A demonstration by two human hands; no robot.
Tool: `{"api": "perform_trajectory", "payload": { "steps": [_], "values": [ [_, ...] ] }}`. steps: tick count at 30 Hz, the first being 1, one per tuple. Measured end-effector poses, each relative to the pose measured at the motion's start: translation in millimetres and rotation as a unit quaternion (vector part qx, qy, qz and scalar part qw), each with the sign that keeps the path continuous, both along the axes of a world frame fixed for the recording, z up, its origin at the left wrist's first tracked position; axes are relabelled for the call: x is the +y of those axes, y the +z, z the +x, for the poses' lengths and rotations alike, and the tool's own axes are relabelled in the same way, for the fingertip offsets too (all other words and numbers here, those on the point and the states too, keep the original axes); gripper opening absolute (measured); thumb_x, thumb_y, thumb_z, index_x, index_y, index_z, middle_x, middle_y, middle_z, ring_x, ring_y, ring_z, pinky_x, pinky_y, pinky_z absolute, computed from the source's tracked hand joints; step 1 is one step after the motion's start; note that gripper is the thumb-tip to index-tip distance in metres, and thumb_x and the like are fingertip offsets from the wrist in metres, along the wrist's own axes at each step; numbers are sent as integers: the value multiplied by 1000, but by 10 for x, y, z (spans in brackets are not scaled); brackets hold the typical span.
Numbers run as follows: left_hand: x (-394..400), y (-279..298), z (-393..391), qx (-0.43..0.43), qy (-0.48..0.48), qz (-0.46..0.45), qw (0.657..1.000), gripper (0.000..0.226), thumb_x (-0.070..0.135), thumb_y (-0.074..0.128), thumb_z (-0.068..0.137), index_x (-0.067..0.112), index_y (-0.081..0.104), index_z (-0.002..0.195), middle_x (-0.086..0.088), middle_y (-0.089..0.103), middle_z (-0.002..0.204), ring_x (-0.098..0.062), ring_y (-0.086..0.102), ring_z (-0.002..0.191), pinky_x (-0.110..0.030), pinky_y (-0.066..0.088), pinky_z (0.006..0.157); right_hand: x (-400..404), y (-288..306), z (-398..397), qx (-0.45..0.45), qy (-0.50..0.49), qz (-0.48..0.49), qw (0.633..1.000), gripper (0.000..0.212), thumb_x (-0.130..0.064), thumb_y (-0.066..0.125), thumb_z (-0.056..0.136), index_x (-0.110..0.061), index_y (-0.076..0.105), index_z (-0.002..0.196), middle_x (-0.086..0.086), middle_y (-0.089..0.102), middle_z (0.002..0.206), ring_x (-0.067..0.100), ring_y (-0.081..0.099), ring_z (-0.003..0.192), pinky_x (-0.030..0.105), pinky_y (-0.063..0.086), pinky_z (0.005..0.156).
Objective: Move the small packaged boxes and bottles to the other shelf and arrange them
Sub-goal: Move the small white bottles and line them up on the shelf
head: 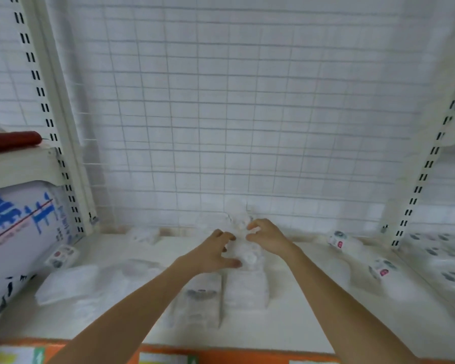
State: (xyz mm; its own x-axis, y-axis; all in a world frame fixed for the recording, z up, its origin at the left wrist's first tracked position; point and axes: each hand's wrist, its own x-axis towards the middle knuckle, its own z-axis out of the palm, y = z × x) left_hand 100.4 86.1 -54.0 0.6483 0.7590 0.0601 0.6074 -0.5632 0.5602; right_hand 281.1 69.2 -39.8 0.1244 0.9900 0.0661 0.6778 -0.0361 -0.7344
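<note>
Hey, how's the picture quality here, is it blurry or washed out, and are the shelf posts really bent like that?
Head view: motion blur softens everything, so the white packages between the left hand and right hand melt into the overexposed shelf; labels are unreadable. Head view: wide-angle distortion splays the slotted uprights outward and bows the wire grid. Shadows are faint.

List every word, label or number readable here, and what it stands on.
None reads with certainty.
Large pack at left: big blue characters, blurred, not legible.
Small packets at right: red-and-dark labels, too small.
Shelf-edge tags: cut off, blurred.
Packet under the hands: no print visible.
</note>
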Motion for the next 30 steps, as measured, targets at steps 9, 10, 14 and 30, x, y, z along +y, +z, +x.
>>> {"api": "perform_trajectory", "payload": {
  "steps": [9,10,14,30],
  "values": [
    [338,2,-505,-29,-35,-38,998,63,39,79,66,21,51,120,0,52,114,-14,52,101,-20,43,81,115,2,-82,-65,4,-18,998,50,-24,76,75,-13,53,118,0,42,119,15,44,109,23,36,90],
    [365,-4,-570,-36,-33,-45,998,63,42,80,64,21,52,117,0,53,112,-14,53,101,-21,45,82,115,-6,-80,-83,13,-22,996,54,-22,77,74,-12,51,121,3,41,123,18,44,114,24,36,93],
    [432,-31,-780,-46,7,-75,996,53,40,79,67,20,52,109,1,54,112,-15,53,105,-22,44,86,59,-44,-68,-109,22,-26,993,61,-18,75,76,-12,46,129,2,34,138,19,39,125,22,34,95],
    [390,-44,-834,-143,90,-113,979,39,40,41,96,7,53,79,-12,67,84,-17,60,48,-22,36,42,-363,-43,-90,52,-33,18,998,26,-34,55,87,-10,56,78,1,59,78,12,55,70,27,46,67]
  ]
}}
